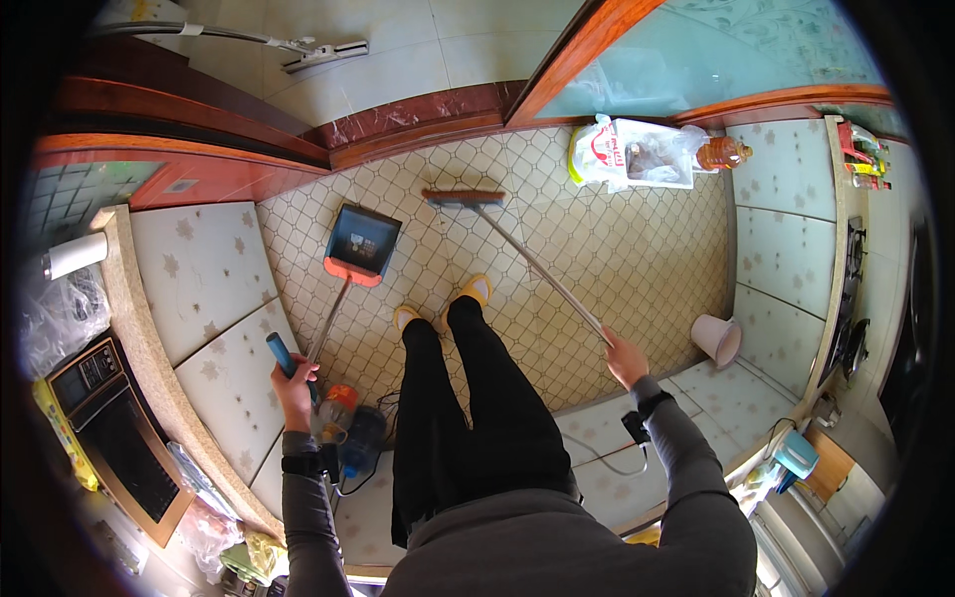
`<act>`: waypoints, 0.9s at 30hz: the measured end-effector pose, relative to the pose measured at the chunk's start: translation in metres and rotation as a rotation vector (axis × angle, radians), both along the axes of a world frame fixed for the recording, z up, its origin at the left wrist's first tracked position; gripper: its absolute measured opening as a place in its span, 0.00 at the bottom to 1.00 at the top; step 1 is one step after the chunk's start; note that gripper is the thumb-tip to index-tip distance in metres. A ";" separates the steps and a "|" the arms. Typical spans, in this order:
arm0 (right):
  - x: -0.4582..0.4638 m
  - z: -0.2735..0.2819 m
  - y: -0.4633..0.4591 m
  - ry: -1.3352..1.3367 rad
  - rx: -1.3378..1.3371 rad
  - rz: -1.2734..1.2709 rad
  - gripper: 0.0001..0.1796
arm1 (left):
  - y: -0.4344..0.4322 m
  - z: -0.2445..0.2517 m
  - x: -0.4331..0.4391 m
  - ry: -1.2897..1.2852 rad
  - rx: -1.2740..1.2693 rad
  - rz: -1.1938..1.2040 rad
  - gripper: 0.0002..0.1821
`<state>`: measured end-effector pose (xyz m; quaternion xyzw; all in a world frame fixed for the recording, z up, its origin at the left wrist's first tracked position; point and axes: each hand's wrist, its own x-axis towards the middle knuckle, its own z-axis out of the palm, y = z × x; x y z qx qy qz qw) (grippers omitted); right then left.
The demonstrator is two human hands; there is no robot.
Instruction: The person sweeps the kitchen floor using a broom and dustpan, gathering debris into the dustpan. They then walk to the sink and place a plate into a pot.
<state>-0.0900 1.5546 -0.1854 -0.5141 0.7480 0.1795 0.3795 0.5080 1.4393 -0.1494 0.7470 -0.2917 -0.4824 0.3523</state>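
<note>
My left hand (295,379) grips the blue handle (279,351) at the top of a long-handled dustpan. The dark pan (363,237) with its orange comb edge lies on the tiled floor, ahead and to the left of my feet. Closed around the pale metal stick of a broom is my right hand (625,360). The broom head (464,198), with brown bristles, rests on the floor ahead, to the right of the dustpan and apart from it. Small light marks show inside the pan; I cannot tell whether they are debris.
A white bin (716,339) stands by the right cabinets. Along the far wall sit a white box (656,153) with bags and an oil bottle (722,153). Large plastic bottles (362,440) stand near my left leg. A raised threshold (425,112) borders the doorway, with a flat mop (326,55) beyond.
</note>
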 end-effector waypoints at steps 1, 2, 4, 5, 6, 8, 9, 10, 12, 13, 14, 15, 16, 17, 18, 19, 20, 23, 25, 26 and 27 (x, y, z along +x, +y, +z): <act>0.009 -0.010 -0.014 -0.007 -0.036 -0.014 0.25 | 0.001 0.000 -0.001 0.005 -0.002 -0.001 0.04; 0.017 -0.020 -0.029 0.015 -0.034 -0.031 0.24 | 0.002 0.000 -0.002 0.003 -0.002 -0.003 0.04; 0.033 -0.046 -0.064 -0.058 -0.102 0.000 0.23 | 0.003 0.001 -0.003 0.000 0.000 -0.001 0.04; 0.045 -0.062 -0.082 -0.064 -0.124 0.017 0.24 | 0.005 0.002 -0.003 0.000 0.003 0.004 0.04; 0.054 -0.073 -0.092 -0.078 -0.177 0.039 0.24 | 0.007 0.004 -0.002 0.008 -0.021 -0.003 0.04; 0.066 -0.086 -0.095 -0.062 -0.112 0.069 0.26 | 0.008 0.008 0.004 -0.002 0.011 0.025 0.04; 0.069 -0.089 -0.091 -0.070 -0.102 0.081 0.27 | 0.008 0.010 0.008 0.002 0.011 0.035 0.03; 0.069 -0.087 -0.082 -0.051 -0.077 0.083 0.27 | 0.008 0.011 0.012 -0.014 0.015 0.026 0.03; 0.058 -0.072 -0.052 -0.028 -0.008 0.057 0.28 | 0.010 0.012 0.021 -0.035 0.016 0.013 0.03; 0.052 -0.063 -0.036 -0.010 -0.042 0.087 0.27 | 0.009 0.012 0.026 -0.022 0.023 0.001 0.04; 0.045 -0.050 -0.019 0.022 -0.042 0.092 0.25 | 0.007 0.012 0.031 -0.007 0.023 -0.014 0.05; 0.039 -0.039 -0.004 0.057 -0.018 0.092 0.25 | 0.005 0.012 0.035 0.008 0.017 -0.028 0.05; 0.035 -0.028 0.009 0.091 0.016 0.087 0.25 | 0.004 0.012 0.039 0.015 0.019 -0.049 0.05; 0.032 -0.017 0.020 0.110 0.022 0.099 0.25 | 0.001 0.013 0.042 0.022 0.017 -0.073 0.05; 0.030 -0.007 0.032 0.128 0.027 0.106 0.25 | -0.002 0.014 0.045 0.028 0.004 -0.105 0.05; 0.032 0.002 0.046 0.142 0.029 0.115 0.25 | -0.006 0.016 0.049 0.035 0.013 -0.151 0.05; 0.038 0.010 0.062 0.146 0.008 0.058 0.25 | -0.009 0.018 0.051 0.043 0.012 -0.202 0.05; 0.063 0.020 0.109 0.129 -0.083 -0.148 0.22 | -0.024 0.024 0.059 0.066 0.035 -0.314 0.05; 0.087 0.010 0.131 0.101 -0.141 -0.351 0.21 | -0.037 0.027 0.064 0.082 0.069 -0.389 0.05; 0.098 0.001 0.136 0.078 -0.199 -0.381 0.20 | -0.045 0.028 0.065 0.051 0.080 -0.457 0.04; 0.110 -0.012 0.136 0.066 -0.245 -0.422 0.20 | -0.054 0.029 0.065 0.016 0.087 -0.564 0.04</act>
